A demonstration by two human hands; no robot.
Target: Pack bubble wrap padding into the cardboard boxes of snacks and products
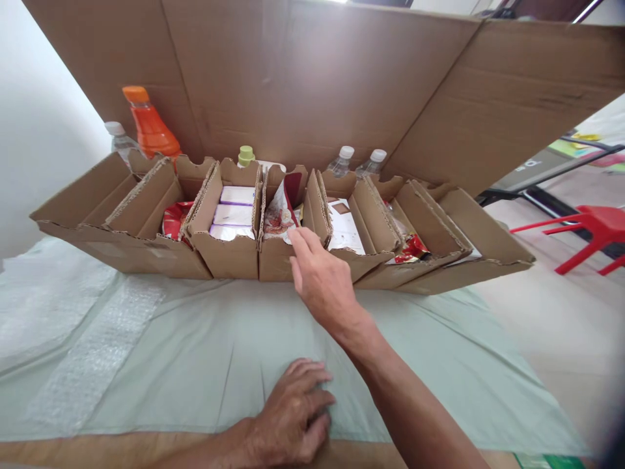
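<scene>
My right hand [325,277] reaches over the front edge of the middle cardboard box [278,262], fingers extended. Its fingertips meet the edge of a patterned white and dark-red packet [280,212] standing in that box; I cannot tell whether they touch it. Nothing shows in its grasp. Lower down, my left hand [295,407] rests on the pale green cloth [195,365], fingers loosely bent and apart, holding nothing. Left of the middle box, another holds white packs with purple edges [233,213]. To the right, a white box [344,225] sits in the neighbouring compartment.
Other boxes in the row hold a red packet [174,220] and a red-gold packet [414,249]. Behind stand an orange bottle [152,127], several clear bottles [342,161] and a tall cardboard panel [312,85]. Bubble wrap [105,345] lies left; a red stool [593,228] stands right.
</scene>
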